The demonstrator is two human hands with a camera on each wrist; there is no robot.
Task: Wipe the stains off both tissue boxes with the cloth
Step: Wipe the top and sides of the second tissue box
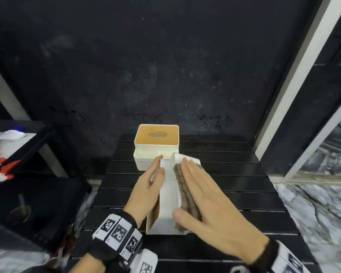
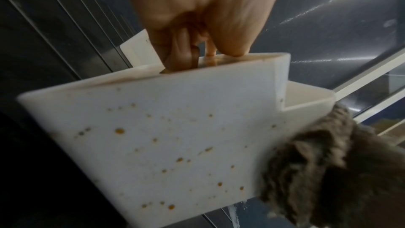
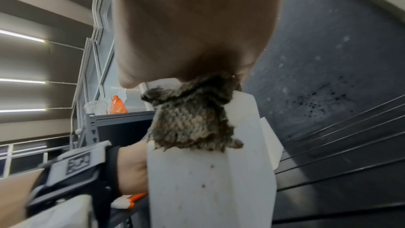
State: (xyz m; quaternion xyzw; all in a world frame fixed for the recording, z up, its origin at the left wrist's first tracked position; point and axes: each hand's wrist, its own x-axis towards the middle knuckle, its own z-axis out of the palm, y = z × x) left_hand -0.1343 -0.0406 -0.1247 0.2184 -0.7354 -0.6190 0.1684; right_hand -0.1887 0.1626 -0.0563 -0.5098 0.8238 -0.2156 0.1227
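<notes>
A white tissue box (image 1: 168,196), speckled with orange stains (image 2: 119,130), is lying tipped at lower centre on the black slatted desk (image 1: 234,174); the right hand (image 1: 209,203) is pressing a grey cloth (image 1: 185,194) on it with flat fingers; the left hand (image 1: 146,186) is gripping its side, fingertips hidden in the slot; a second box (image 1: 157,142) is standing behind, contents unseen, against a dark wall (image 1: 146,66).

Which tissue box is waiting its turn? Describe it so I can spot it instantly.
Start at the black slatted table and look to its far edge, by the dark wall. The waiting tissue box stands there upright and untouched. Unlike the tipped tissue box in the hands, its orange-brown top with an oval slot faces up.
</notes>
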